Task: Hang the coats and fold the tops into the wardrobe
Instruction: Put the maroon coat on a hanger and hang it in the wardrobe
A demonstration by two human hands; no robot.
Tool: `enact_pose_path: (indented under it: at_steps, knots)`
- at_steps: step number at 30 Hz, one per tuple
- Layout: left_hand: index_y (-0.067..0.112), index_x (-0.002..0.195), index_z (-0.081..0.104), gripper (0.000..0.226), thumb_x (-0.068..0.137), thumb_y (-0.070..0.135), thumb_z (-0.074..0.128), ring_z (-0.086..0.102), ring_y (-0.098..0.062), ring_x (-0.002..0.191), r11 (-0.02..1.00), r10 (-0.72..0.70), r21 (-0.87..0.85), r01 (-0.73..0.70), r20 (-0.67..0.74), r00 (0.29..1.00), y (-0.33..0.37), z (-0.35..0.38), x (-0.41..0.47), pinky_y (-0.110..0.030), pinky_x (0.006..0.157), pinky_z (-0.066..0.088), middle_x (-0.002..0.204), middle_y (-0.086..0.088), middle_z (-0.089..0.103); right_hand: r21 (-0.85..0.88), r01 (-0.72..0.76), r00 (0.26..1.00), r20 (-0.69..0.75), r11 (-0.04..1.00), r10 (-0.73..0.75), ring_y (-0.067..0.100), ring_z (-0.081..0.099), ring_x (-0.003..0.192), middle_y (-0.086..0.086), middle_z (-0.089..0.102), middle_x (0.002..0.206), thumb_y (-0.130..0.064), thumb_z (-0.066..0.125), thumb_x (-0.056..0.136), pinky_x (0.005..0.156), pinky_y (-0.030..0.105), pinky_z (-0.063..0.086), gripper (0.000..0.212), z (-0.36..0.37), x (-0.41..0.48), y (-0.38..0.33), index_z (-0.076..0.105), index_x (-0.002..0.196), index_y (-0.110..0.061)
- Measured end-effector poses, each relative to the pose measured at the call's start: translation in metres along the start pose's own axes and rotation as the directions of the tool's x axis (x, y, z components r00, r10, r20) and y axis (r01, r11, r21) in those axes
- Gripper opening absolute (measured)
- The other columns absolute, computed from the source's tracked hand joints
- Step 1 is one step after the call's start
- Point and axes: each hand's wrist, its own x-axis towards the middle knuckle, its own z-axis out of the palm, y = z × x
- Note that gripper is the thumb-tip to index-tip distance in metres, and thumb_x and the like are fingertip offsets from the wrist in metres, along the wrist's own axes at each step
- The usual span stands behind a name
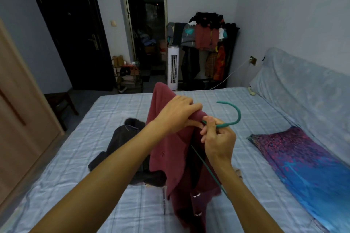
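Maroon cloth hangs over the middle of the bed (121, 119): the person holds up a maroon coat (171, 149) in both hands above the pale blue checked sheet. The left hand (177, 114) has its fingers (195, 108) clamped on the fabric at the top of the coat, near the collar. The right hand (217, 138) sits just beside it, fingers curled tight round the neck of a green hanger (233, 117). The hook curves up and to the right, clear of the cloth, and one thin green arm of the hanger runs down along the coat's open front. The coat's lower part drops toward the sheet, with a white label showing near its hem. Behind it, lying flat on the bed, is a dark grey coat (121, 143) with a furry collar. A purple and blue pillow (303, 162) lies to the right. Against the far wall stands a clothes rack (208, 43) loaded with garments, a white tower fan (173, 67) next to it.
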Motion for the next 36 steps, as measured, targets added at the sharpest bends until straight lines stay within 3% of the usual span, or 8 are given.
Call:
enact_pose_path:
  at_steps: [4, 9, 14, 20, 24, 28, 30, 36]
  knots:
    - [0.014, 0.084, 0.054, 0.053, 0.077, 0.067, 0.046, 0.05, -0.026, 0.055, 0.999, 0.045, 0.002, -0.045, -0.125, 0.991, 0.001, 0.005, 0.008, -0.031, 0.049, 0.032, 0.065, -0.005, 0.047, -0.09, 0.029, 0.998, 0.061, 0.996, -0.023, 0.009, 0.061, 0.054, -0.003, 0.064, 0.056, -0.029, 0.051, 0.097, 0.063, 0.027, 0.051, 0.026, -0.012, 0.016, -0.003, 0.069, 0.079, -0.024]
    - [0.017, 0.086, 0.054, 0.052, 0.078, 0.067, 0.044, 0.053, -0.029, 0.059, 0.993, -0.117, -0.044, 0.113, -0.133, 0.984, -0.01, 0.014, 0.0, -0.029, 0.047, 0.025, 0.074, -0.004, 0.049, -0.325, 0.244, 0.968, 0.018, 0.914, -0.251, 0.005, 0.061, 0.074, -0.007, 0.071, 0.092, -0.034, 0.052, 0.095, 0.069, 0.025, 0.049, 0.03, -0.023, 0.035, 0.005, 0.063, 0.118, -0.02]
    - [0.018, 0.083, 0.051, 0.047, 0.08, 0.064, 0.046, 0.054, -0.029, 0.058, 0.985, -0.164, 0.022, 0.17, -0.166, 0.972, -0.008, 0.018, -0.003, -0.027, 0.046, 0.021, 0.074, -0.003, 0.049, -0.295, 0.522, 0.845, 0.056, 0.8, -0.531, 0.017, 0.059, 0.083, 0.005, 0.065, 0.089, -0.008, 0.053, 0.091, 0.079, 0.023, 0.046, 0.014, -0.02, -0.007, 0.036, 0.066, 0.093, -0.004]
    - [0.017, 0.084, 0.057, 0.049, 0.081, 0.064, 0.045, 0.054, -0.024, 0.059, 0.973, -0.196, 0.063, 0.223, -0.287, 0.938, -0.013, 0.008, -0.019, -0.027, 0.043, 0.029, 0.074, -0.002, 0.052, -0.443, 0.053, 0.984, 0.174, 0.895, 0.029, 0.019, 0.06, 0.09, 0.001, 0.064, 0.096, -0.024, 0.058, 0.083, 0.078, 0.037, 0.05, 0.022, -0.017, -0.035, 0.092, 0.061, 0.102, -0.014]
    - [0.016, 0.084, 0.061, 0.049, 0.081, 0.063, 0.048, 0.054, -0.023, 0.057, 0.966, -0.222, 0.054, 0.255, -0.338, 0.915, -0.011, 0.0, -0.024, -0.025, 0.042, 0.03, 0.073, -0.002, 0.054, -0.594, -0.141, 0.916, 0.226, 0.792, 0.332, 0.025, 0.051, 0.109, 0.007, 0.054, 0.118, -0.044, 0.065, 0.076, 0.09, 0.041, 0.046, 0.062, -0.004, -0.03, 0.115, 0.046, 0.127, -0.014]
    - [0.016, 0.089, 0.064, 0.048, 0.08, 0.061, 0.051, 0.055, -0.024, 0.054, 0.948, -0.281, 0.022, 0.317, -0.409, 0.868, -0.015, -0.012, -0.026, -0.027, 0.039, 0.035, 0.075, -0.002, 0.053, -0.648, -0.06, 0.823, 0.398, 0.76, 0.404, 0.025, 0.061, 0.102, -0.001, 0.062, 0.114, -0.047, 0.048, 0.074, 0.079, 0.042, 0.052, 0.05, 0.012, -0.031, 0.143, 0.049, 0.122, -0.032]
    - [0.016, 0.091, 0.064, 0.049, 0.081, 0.062, 0.05, 0.055, -0.023, 0.056, 0.936, -0.319, -0.005, 0.352, -0.432, 0.843, -0.021, -0.02, -0.03, -0.03, 0.04, 0.04, 0.076, -0.002, 0.053, -0.632, -0.113, 0.843, 0.348, 0.767, 0.411, 0.031, 0.064, 0.09, 0.005, 0.067, 0.1, -0.029, 0.048, 0.08, 0.073, 0.04, 0.052, 0.031, 0.014, -0.028, 0.128, 0.056, 0.11, -0.026]
    - [0.017, 0.094, 0.066, 0.055, 0.085, 0.066, 0.043, 0.057, -0.029, 0.052, 0.891, -0.337, 0.11, 0.44, -0.488, 0.805, -0.059, -0.029, -0.07, -0.032, 0.04, 0.041, 0.076, -0.005, 0.057, -0.696, -0.128, 0.914, 0.193, 0.707, 0.356, 0.035, 0.063, 0.088, 0.015, 0.068, 0.095, -0.007, 0.049, 0.079, 0.074, 0.037, 0.048, 0.035, -0.004, 0.031, 0.113, 0.06, 0.109, -0.021]
